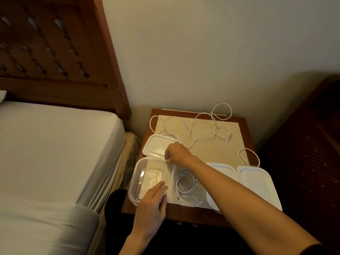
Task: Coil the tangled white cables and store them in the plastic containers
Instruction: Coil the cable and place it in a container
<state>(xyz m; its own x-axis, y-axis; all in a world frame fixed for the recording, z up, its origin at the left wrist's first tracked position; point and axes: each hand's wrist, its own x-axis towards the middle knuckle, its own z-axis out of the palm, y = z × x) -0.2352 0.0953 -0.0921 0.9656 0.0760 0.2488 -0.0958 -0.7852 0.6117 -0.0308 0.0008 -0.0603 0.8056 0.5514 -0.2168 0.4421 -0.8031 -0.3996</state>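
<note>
Bedside table (185,216) between bed (46,153) and wall. Coiled cable (184,184) already lies in the middle container (199,202); the tangled cable (202,124) sprawls across the table's back, well apart from either grip. Right hand (177,154) pinches the lid (156,146) edge — contact partly hidden. Left hand (152,203) rests flat-fingered on the empty container (133,188). Risk: the lid drags the cable run touching it, or that container slides off the near edge.

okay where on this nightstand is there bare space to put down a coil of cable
Best patch: the tan mat between the right hand and the loose cable, above the right lids. The empty container is also free inside. The front edge is crowded with containers, lids and both hands; the back holds tangled cable.
</note>
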